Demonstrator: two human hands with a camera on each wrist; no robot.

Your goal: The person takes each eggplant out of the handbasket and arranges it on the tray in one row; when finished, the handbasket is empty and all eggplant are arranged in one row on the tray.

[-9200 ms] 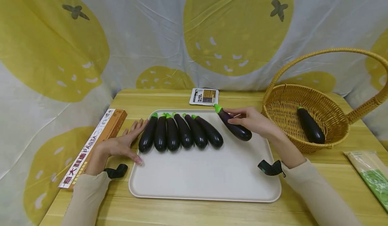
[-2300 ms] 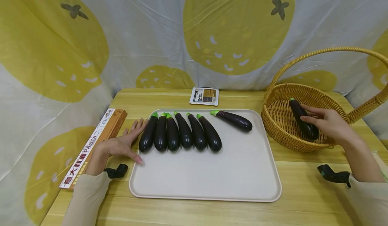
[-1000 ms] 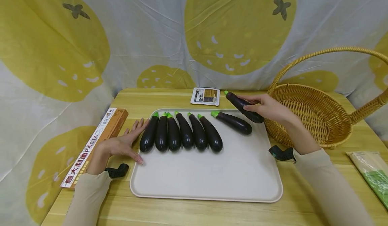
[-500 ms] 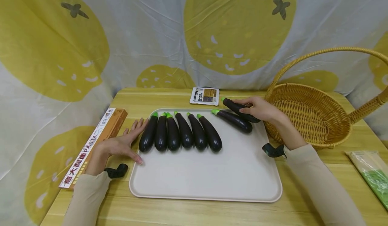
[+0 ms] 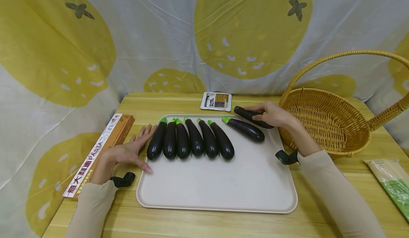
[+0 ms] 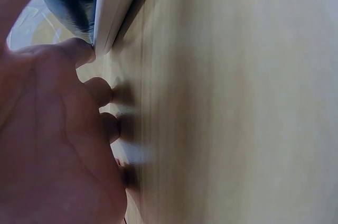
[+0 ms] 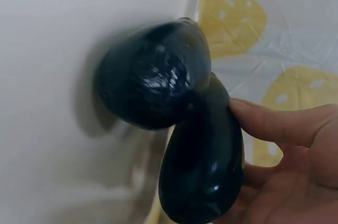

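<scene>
Several dark purple eggplants [image 5: 196, 140] with green stem ends lie side by side on the left of a white tray [image 5: 217, 184]. Another eggplant [image 5: 246, 129] lies slanted at the tray's upper right. Just behind it my right hand [image 5: 273, 116] pinches an eggplant [image 5: 250, 116] between thumb and fingers, at the tray's back right corner; in the right wrist view this held eggplant [image 7: 203, 166] overlaps the lying one [image 7: 153, 76]. My left hand [image 5: 131, 153] rests spread at the tray's left rim, beside the leftmost eggplant, its fingertips [image 6: 97, 92] down by the table.
A wicker basket [image 5: 322, 138] with a tall handle stands at the right, close to the tray. A pasta box [image 5: 99, 154] lies at the left, a small packet [image 5: 216, 101] behind the tray, and a green-and-clear package [image 5: 388, 181] at the far right. A patterned cloth [image 5: 153, 36] hangs behind.
My right hand laid one eggplant on the tray, then took another from the basket and carried it left. It has since lowered toward the tray's corner. My left hand stays put.
</scene>
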